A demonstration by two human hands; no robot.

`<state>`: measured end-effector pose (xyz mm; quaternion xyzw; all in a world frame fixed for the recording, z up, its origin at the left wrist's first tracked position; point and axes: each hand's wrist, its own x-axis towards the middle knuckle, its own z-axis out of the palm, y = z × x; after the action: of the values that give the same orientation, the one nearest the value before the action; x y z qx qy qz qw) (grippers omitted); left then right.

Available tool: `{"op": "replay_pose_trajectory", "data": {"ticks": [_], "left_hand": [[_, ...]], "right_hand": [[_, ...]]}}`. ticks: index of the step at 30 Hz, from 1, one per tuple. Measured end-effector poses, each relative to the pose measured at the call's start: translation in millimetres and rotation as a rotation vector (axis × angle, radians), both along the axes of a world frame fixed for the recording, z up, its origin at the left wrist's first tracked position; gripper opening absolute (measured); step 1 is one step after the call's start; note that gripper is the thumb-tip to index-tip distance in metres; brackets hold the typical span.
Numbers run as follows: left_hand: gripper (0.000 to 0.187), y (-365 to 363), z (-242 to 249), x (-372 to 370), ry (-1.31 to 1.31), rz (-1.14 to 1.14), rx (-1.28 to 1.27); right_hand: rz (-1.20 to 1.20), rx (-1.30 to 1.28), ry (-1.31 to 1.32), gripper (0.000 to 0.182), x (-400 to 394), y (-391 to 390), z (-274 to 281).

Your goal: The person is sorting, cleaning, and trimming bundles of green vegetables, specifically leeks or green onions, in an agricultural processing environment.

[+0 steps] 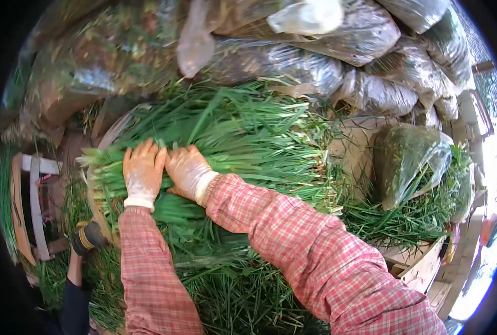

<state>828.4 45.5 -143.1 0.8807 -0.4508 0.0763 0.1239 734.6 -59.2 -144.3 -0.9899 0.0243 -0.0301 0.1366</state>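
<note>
A thick heap of long, narrow-leaved greens [248,134], like chives or garlic greens, lies in front of me with pale stalk ends at its left and right sides. My left hand [143,173], in a smudged pale orange glove with a white cuff, presses on the left part of the heap, fingers stretched out. Beside it, almost touching, my right hand [188,172] in a matching glove rests on the same leaves, fingers extended and thumb apart. Some leaves under the palms are hidden. Red plaid sleeves cover both my arms.
Stuffed clear plastic bags [315,61] are piled along the back. An open bag of greens [410,167] stands at right above loose leaves and a wooden crate [421,268]. Another person's dark-gloved hand [89,238] is at lower left, near a wooden frame [35,206].
</note>
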Motion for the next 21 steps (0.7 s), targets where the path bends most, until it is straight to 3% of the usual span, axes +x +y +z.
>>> {"op": "replay_pose_trajectory", "data": {"ticks": [1, 3, 5, 6, 7, 9, 12, 15, 16, 19, 21], "left_hand": [[0.033, 1.2, -10.4, 5.1, 0.134, 0.044, 0.154], [0.033, -2.4, -6.3, 6.9, 0.143, 0.054, 0.173], [0.032, -2.2, -10.6, 3.7, 0.079, 0.035, 0.160], [0.031, -3.0, -5.5, 0.8, 0.063, 0.026, 0.160], [0.031, -5.6, -3.0, -1.3, 0.042, 0.009, 0.161], [0.030, -4.3, -10.1, 0.3, 0.005, 0.010, 0.123], [0.029, -2.0, -17.7, 2.8, -0.004, 0.027, 0.106], [0.030, -3.9, -16.1, 3.9, 0.012, 0.052, 0.113], [0.031, -3.9, -18.1, 5.8, 0.012, 0.060, 0.120], [0.032, -8.6, -18.7, 6.9, 0.021, 0.089, 0.067], [0.032, -3.8, -16.8, 6.0, 0.038, 0.114, 0.040]], "right_hand": [[0.014, 0.112, -0.067, 0.058, -4.0, -9.0, -6.9], [0.189, 0.245, -0.352, 0.062, -34.5, -61.3, 34.9], [-0.116, 0.073, -0.104, 0.060, -61.0, -129.4, 50.6], [-0.202, -0.184, -0.148, 0.059, -76.7, -164.0, 34.6], [-0.365, -0.285, 0.196, 0.078, -84.1, -186.3, 27.7], [-0.376, -0.331, 0.225, 0.088, -88.6, -228.9, -2.9], [-0.269, -0.080, 0.392, 0.097, -69.6, -255.0, -19.2], [-0.163, -0.287, 0.441, 0.096, -45.3, -259.0, -13.0], [-0.111, -0.125, 0.271, 0.076, -50.8, -270.7, -37.7], [-0.342, -0.100, 0.560, 0.050, -73.1, -229.1, -17.1], [-0.200, -0.220, 0.300, 0.023, -103.9, -200.2, -7.5]]}}
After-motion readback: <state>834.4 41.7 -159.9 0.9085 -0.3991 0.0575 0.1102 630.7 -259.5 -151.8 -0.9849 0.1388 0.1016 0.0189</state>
